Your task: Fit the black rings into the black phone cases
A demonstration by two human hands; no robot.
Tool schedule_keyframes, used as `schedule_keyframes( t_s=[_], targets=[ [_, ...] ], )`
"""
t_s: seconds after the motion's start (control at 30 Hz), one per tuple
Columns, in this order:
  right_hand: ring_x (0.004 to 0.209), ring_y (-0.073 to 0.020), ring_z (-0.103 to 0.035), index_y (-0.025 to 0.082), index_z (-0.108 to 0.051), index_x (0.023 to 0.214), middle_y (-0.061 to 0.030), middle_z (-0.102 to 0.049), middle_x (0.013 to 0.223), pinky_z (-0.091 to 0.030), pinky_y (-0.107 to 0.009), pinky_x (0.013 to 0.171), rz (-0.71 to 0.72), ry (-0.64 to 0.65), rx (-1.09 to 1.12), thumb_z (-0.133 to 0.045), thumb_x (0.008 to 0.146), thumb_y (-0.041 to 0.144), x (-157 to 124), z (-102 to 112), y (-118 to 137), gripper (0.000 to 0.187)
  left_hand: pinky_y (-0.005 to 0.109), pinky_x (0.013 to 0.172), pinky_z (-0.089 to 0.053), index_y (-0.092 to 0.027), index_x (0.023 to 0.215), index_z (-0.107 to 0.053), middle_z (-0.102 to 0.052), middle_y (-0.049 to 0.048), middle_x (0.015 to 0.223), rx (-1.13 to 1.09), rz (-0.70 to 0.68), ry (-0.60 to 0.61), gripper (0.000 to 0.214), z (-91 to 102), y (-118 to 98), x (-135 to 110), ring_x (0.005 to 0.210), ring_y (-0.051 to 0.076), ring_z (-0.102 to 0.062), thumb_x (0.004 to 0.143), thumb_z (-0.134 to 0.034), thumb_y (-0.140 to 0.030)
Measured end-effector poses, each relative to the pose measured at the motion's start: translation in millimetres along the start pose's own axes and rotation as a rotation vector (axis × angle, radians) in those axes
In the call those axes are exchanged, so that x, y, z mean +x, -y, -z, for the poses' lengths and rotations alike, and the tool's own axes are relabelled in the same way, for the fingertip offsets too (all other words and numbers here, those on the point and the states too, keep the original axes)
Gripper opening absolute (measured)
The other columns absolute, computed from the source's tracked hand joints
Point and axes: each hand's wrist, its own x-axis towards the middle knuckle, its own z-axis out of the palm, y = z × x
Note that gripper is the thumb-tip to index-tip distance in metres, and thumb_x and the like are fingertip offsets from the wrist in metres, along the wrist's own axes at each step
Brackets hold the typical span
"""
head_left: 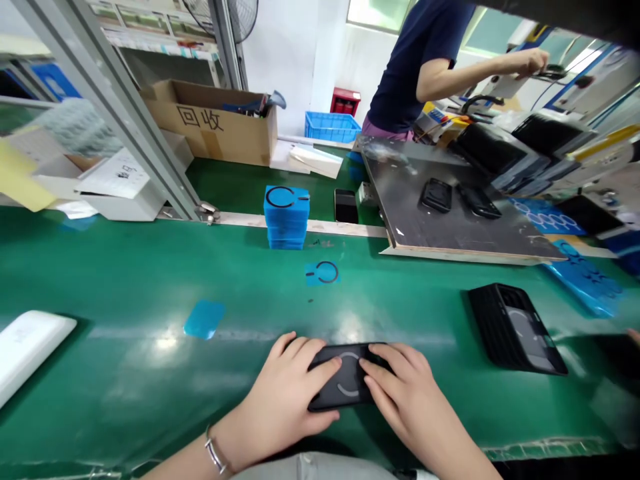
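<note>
Our left hand [283,400] and right hand [415,393] sit right at the near edge of the green bench [100,400], with the fingers [320,373] curled down over a black phone case [345,377] from both sides, so it's held between them, fingertips almost meeting across its pale ring mark. There's a silver bracelet [215,451] on the left wrist. Left of the hands lies a blue film patch [204,319], and a white pad [30,350] pokes in at the left edge. Farther up sit a blue ringed sheet [323,272] and a blue stack [286,217]. Toward the right edge there's a ribbed black case [515,330], and at the far edge a dark board [400,213] carries two more cases [436,195].
</note>
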Motion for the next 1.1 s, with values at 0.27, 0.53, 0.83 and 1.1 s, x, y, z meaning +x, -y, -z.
schedule_keyframes(
  t_s=[0.27, 0.53, 0.83, 1.1],
  targets=[
    [0.106, -0.0278, -0.062, 0.024, -0.072, 0.113, -0.0097, -0.071, 0.110, -0.055, -0.044, 0.087, 0.028, -0.012, 0.036, -0.054, 0.095, 0.021, -9.2, -7.9, -4.2, 0.025, 0.057, 0.107, -0.038, -0.032, 0.131, -0.058, -0.059, 0.0083, 0.132, -0.005, 0.027, 0.010, 0.067, 1.3, -1.8, 0.0, 0.117, 0.031, -0.057, 0.072, -0.079, -0.056],
    [0.115, -0.0315, -0.054, 0.027, -0.071, 0.112, -0.0096, -0.067, 0.117, -0.049, -0.054, 0.091, 0.140, -0.035, 0.082, -0.057, 0.091, 0.017, -12.4, -3.3, -1.3, 0.027, 0.059, 0.109, -0.038, -0.025, 0.132, -0.057, -0.053, 0.0169, 0.142, 0.027, 0.024, 0.029, 0.063, -0.1, -3.2, -2.7, 0.130, 0.035, -0.051, 0.077, -0.078, -0.047],
    [0.122, -0.0324, -0.048, 0.034, -0.074, 0.103, -0.0042, -0.067, 0.121, -0.037, -0.059, 0.101, 0.116, -0.039, 0.111, -0.058, 0.087, 0.018, -10.6, -9.0, 10.2, 0.028, 0.058, 0.109, -0.037, -0.024, 0.140, -0.048, -0.059, 0.0125, 0.134, -0.024, 0.078, 0.067, 0.077, 2.4, -3.6, 2.9, 0.121, 0.032, -0.056, 0.072, -0.081, -0.041],
    [0.118, -0.0296, -0.052, 0.036, -0.075, 0.099, -0.0025, -0.070, 0.112, -0.037, -0.056, 0.105, 0.110, -0.038, 0.154, -0.062, 0.086, 0.026, -2.9, -5.0, 12.2, 0.021, 0.056, 0.107, -0.040, -0.024, 0.139, -0.049, -0.061, 0.0108, 0.131, -0.035, 0.055, 0.040, 0.077, 2.0, -1.8, 4.8, 0.119, 0.033, -0.056, 0.071, -0.082, -0.037]
  ],
)
